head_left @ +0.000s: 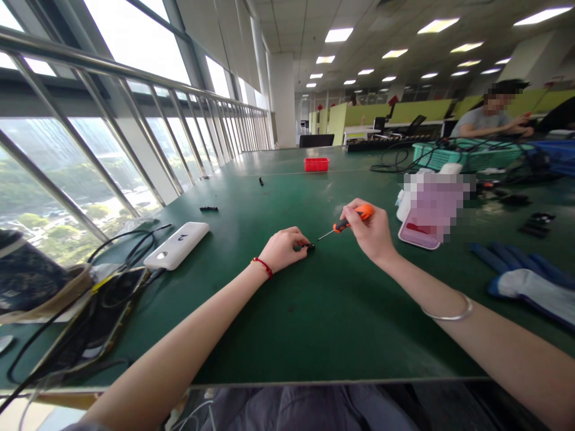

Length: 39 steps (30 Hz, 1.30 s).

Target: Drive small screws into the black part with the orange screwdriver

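Note:
My right hand (pixel 372 234) is closed round the orange and black handle of a screwdriver (pixel 342 225). Its thin metal shaft slants down to the left, and the tip is a little right of a small black part (pixel 309 246). My left hand (pixel 287 250) pinches that part against the green tabletop (pixel 287 323); the fingers cover much of it, so its kind is unclear. Whether the tip touches anything cannot be made out. Two more small black pieces lie farther off, a flat one (pixel 209 209) and a smaller one (pixel 261 181).
On the left are a white power bank (pixel 177 245), black cables and a dark phone (pixel 96 326). A red basket (pixel 317 164) stands farther back. To the right lie a pink phone-like object (pixel 422 221), blue-and-white gloves (pixel 530 287) and a green basket (pixel 471 157). Another person (pixel 485 120) sits beyond.

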Available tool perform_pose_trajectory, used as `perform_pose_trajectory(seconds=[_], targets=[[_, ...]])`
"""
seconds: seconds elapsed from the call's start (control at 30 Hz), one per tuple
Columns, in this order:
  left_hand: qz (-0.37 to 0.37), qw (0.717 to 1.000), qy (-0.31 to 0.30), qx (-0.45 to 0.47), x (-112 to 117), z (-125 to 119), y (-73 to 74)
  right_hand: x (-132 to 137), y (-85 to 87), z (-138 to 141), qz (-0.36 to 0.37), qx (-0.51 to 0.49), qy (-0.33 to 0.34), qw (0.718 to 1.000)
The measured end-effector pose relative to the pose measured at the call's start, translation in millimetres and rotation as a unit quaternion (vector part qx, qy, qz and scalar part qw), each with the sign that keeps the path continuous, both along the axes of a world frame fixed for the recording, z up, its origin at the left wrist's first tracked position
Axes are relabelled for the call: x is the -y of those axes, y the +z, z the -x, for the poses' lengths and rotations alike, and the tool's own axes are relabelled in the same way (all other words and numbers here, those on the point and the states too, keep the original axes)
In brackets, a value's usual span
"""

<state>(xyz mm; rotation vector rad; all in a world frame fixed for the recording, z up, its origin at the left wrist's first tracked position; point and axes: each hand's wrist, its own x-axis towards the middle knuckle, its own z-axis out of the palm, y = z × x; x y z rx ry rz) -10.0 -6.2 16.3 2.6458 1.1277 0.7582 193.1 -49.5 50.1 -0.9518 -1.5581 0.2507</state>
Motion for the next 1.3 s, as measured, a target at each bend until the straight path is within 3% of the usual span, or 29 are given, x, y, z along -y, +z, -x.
perform_pose_trajectory(seconds=[0.23, 0.4, 0.63, 0.87, 1.3], targets=[[0.073, 0.994, -0.007, 0.08, -4.5, 0.4, -7.0, 0.1, -1.3, 3.4, 0.019, -0.011, 0.035, 0.999], [0.084, 0.993, -0.014, 0.084, -5.2, 1.3, -7.4, -2.5, -4.8, 2.5, 0.042, -0.022, 0.044, 0.998], [0.065, 0.995, -0.03, 0.073, -5.1, 2.7, -5.8, -5.5, -3.0, 0.6, 0.075, -0.038, 0.079, 0.993], [0.021, 0.999, -0.037, 0.024, -1.0, 1.1, -1.0, -3.4, -0.4, 0.3, 0.057, -0.049, 0.035, 0.997], [-0.006, 0.999, -0.036, -0.011, -0.7, 0.8, -0.2, -3.5, -3.0, 0.4, 0.058, -0.043, 0.046, 0.996]])
